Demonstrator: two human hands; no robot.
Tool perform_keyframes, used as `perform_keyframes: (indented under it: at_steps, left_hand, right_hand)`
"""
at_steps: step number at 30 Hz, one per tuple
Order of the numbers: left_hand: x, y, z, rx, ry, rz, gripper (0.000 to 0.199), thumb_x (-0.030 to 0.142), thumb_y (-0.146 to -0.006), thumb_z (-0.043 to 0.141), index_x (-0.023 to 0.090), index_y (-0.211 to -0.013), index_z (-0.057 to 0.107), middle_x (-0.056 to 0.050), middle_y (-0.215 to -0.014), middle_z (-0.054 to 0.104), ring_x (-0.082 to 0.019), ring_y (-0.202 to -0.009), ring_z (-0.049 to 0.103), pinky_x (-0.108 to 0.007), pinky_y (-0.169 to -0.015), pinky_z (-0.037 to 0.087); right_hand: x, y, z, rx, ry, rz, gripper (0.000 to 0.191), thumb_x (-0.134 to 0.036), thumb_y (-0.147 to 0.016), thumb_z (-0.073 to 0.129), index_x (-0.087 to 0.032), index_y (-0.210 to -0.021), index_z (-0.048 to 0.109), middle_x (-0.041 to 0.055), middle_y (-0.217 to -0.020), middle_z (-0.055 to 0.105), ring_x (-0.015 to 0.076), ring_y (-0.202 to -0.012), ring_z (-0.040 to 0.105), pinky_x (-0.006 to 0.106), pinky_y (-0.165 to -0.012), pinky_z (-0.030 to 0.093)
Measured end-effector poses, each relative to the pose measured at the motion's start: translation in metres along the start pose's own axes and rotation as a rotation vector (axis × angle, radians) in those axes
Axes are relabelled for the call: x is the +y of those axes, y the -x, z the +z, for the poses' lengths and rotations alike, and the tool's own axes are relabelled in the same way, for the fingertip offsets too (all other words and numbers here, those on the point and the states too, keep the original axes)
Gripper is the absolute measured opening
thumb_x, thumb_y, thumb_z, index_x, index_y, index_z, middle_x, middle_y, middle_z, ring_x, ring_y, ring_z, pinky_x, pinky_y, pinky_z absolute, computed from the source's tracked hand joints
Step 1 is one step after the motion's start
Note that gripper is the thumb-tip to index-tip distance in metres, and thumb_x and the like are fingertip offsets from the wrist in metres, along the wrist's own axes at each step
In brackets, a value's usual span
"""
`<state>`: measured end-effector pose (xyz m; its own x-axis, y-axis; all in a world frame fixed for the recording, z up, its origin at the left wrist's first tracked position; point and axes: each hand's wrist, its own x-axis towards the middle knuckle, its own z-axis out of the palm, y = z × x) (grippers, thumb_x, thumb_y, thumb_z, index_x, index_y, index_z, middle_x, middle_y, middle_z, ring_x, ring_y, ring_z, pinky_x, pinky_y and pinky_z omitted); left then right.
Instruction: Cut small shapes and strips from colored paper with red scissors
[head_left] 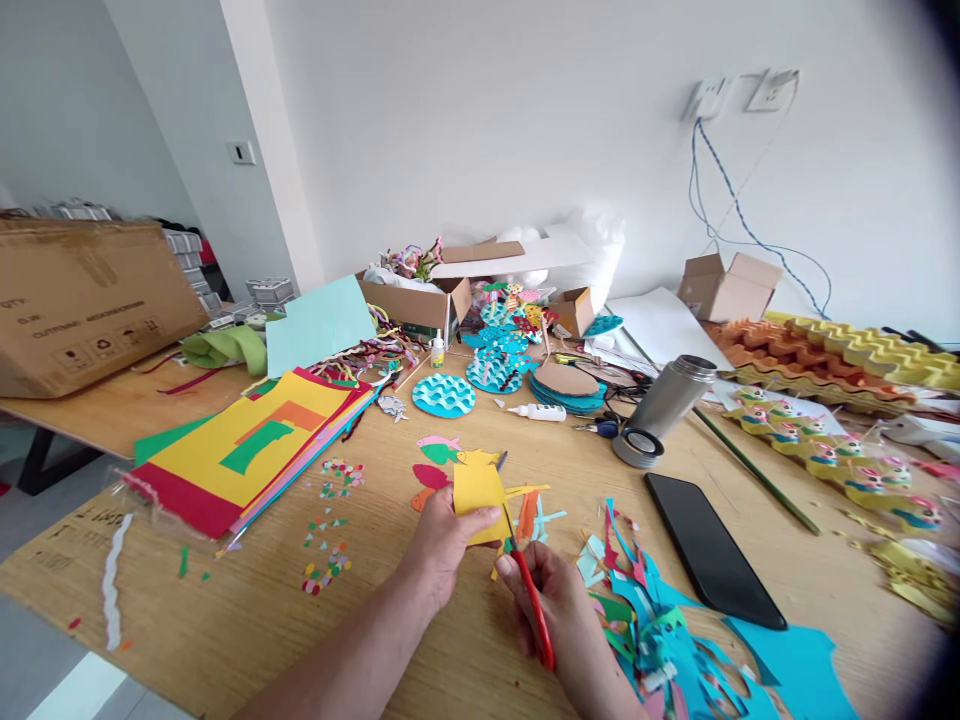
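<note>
Between the thumb and fingers of my left hand is a piece of yellow paper, held up over the table. My right hand grips red-handled scissors, whose blades lie along the right edge of that paper. A thin yellow strip sticks out beside the blades. Just beyond my left hand lie small paper fish, among them a pink one, a crimson one and an orange one. Orange and light blue offcuts sit behind the scissors.
Coloured paper sheets are stacked at left, with confetti dots nearer. Blue paper scraps and a black phone lie right of my hands. Behind stand a metal flask, a glue bottle and wavy blue discs.
</note>
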<state>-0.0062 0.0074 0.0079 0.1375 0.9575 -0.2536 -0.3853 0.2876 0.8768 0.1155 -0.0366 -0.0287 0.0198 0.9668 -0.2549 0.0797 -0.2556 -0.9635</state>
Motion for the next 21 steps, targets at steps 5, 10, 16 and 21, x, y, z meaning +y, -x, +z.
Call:
perform_keyframes:
  at_steps: [5,10,16,21]
  left_hand:
    - [0.0004,-0.0007,0.0013,0.012,0.005,0.026,0.026,0.019,-0.055,0.074,0.011,-0.079,0.065,-0.004,-0.070,0.068,-0.016,-0.061,0.060,-0.026,-0.056,0.047]
    - [-0.0029,-0.0017,0.0014,0.013,0.000,0.025,0.030,0.016,-0.053,0.073,0.012,-0.082,0.067,-0.007,-0.079,0.072,-0.019,-0.071,0.064,-0.029,-0.067,0.048]
    - [-0.0030,-0.0012,0.0009,-0.002,0.010,0.020,0.031,0.014,-0.054,0.072,0.012,-0.084,0.066,-0.007,-0.081,0.072,-0.019,-0.073,0.064,-0.029,-0.070,0.047]
    - [-0.0011,0.0003,0.0023,0.003,0.013,0.012,0.028,0.015,-0.053,0.073,0.013,-0.081,0.066,-0.005,-0.077,0.071,-0.018,-0.070,0.062,-0.028,-0.068,0.047]
  right_hand:
    - [-0.0021,0.0024,0.0014,-0.025,0.006,0.002,0.047,-0.061,-0.069,0.062,-0.023,-0.063,0.035,-0.0093,-0.033,0.044,0.0066,-0.022,0.039,0.015,-0.027,0.016]
    - [-0.0025,0.0006,0.0013,-0.026,-0.012,0.010,0.049,-0.064,-0.067,0.061,-0.022,-0.063,0.035,-0.0087,-0.034,0.046,0.0067,-0.022,0.040,0.015,-0.027,0.018]
    - [-0.0014,-0.0006,0.0008,-0.027,-0.011,0.015,0.050,-0.065,-0.066,0.061,-0.022,-0.064,0.036,-0.0088,-0.035,0.046,0.0066,-0.023,0.041,0.015,-0.027,0.019]
    - [-0.0012,0.0003,0.0013,-0.016,-0.010,0.018,0.050,-0.065,-0.066,0.061,-0.023,-0.063,0.034,-0.0093,-0.033,0.044,0.0068,-0.022,0.039,0.016,-0.026,0.017]
